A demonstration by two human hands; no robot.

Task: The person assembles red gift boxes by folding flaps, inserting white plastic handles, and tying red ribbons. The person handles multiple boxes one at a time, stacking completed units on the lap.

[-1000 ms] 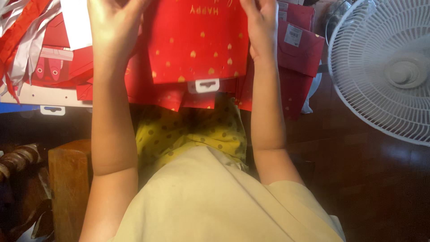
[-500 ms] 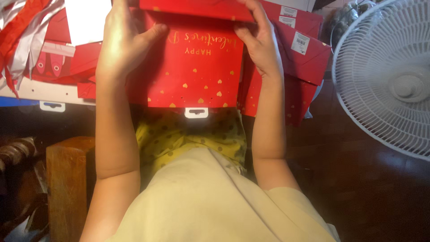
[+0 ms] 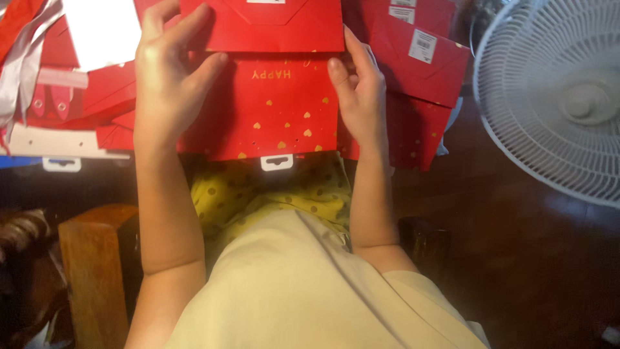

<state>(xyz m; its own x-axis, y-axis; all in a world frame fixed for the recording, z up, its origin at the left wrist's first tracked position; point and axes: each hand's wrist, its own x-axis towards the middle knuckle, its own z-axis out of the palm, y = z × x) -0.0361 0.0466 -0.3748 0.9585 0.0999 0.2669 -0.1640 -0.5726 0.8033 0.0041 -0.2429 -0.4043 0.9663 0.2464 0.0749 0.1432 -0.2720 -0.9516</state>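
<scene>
Left hand point(image 3: 171, 77): spread flat on the left part of a red paper gift bag point(image 3: 265, 106), fingers apart, fingertips pressing the folded-over bottom flap point(image 3: 261, 26) — not clamped around anything. Right hand point(image 3: 358, 90): laid against the bag's right edge, fingers together and extended, thumb on the bag face just below the flap; it presses rather than grips.

The gift bag lies flat, directly ahead of the person, above the lap. Its face carries gold hearts and gold lettering. A small white hang tab point(image 3: 277, 162) projects from its near edge. What carries the bag is hidden beneath it.

Surroundings:
- More flat red bags point(image 3: 420, 71) lie under and to the right of the held bag, with white labels on them.
- A further stack of red bags point(image 3: 71, 103) and white card pieces lies to the left.
- A white fan point(image 3: 555, 97) stands at the right — well apart from both hands.
- A wooden stool point(image 3: 90, 258) sits low at the left, on a dark wooden floor point(image 3: 536, 258).
</scene>
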